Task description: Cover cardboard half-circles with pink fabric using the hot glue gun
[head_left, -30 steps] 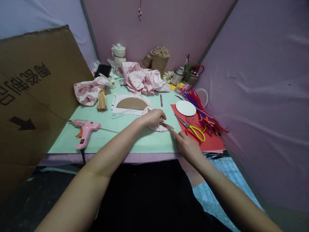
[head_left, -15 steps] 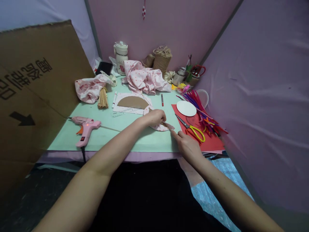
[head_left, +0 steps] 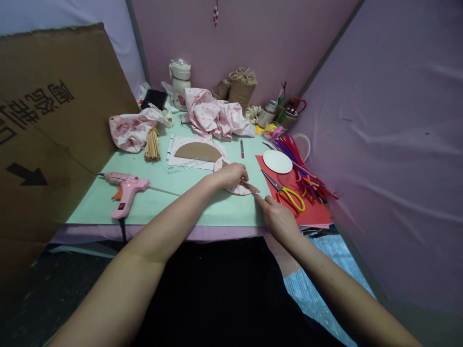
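A piece of cardboard wrapped in white fabric with pink dots (head_left: 237, 189) lies near the front middle of the table. My left hand (head_left: 233, 176) is bent over it, fingers curled and closed on the fabric edge, covering much of the piece. At its right-hand tip, my right hand (head_left: 278, 214) touches the fabric with one digit stretched out; the other fingers are curled under and partly hidden. Scissors with yellow and red handles (head_left: 291, 198) lie just right of that hand. Behind my left hand, a brown cardboard half-circle (head_left: 198, 151) rests on a dotted fabric sheet (head_left: 181, 164).
A pink glue gun (head_left: 126, 188) with its light lit lies at left, beside a tall cardboard panel (head_left: 54, 125). Red sheets (head_left: 314, 214), a white oval (head_left: 278, 161) and pipe cleaners (head_left: 300, 164) are at right. Crumpled fabric (head_left: 217, 115), wooden sticks (head_left: 152, 145) and a cutter (head_left: 242, 148) lie farther back.
The view has shifted slightly. Both hands stay at the fabric-covered piece, with hardly any visible movement.
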Demonstrator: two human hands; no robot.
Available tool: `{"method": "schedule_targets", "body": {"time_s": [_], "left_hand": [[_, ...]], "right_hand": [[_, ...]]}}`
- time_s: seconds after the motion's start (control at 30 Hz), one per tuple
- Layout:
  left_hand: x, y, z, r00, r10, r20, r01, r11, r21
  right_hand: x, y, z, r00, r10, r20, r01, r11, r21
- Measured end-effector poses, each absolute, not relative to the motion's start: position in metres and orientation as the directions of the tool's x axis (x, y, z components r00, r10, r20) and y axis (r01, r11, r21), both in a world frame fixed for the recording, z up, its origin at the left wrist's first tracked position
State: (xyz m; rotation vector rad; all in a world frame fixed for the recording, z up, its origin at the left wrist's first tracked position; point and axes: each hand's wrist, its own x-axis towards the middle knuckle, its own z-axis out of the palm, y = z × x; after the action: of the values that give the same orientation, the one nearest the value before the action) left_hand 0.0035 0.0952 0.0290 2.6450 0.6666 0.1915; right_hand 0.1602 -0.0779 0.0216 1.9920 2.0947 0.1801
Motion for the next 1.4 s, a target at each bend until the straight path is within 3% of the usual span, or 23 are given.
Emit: {"method": "schedule_targets", "body": {"time_s": [0.63,1.03,1.4], "left_hand": [[0.006,0.085,0.029,0.863,0.499,-0.075,0.491,-0.796,0.354],[0.006,0.087,0.024,0.862,0.5,-0.079,0.491,-0.788,0.371],[0.007,0.088,0.023,0.859,0.506,-0.078,0.496,-0.784,0.372]], "right_hand": [[0.162,-0.072,0.029,-0.02,0.992,-0.122,0.98,0.043,0.193],[0.167,-0.077,0.019,-0.052,0.998,-0.036,0.987,0.057,0.152],[0.164,-0.076,0.021,-0.033,0.998,-0.052,0.984,0.042,0.174]]}}
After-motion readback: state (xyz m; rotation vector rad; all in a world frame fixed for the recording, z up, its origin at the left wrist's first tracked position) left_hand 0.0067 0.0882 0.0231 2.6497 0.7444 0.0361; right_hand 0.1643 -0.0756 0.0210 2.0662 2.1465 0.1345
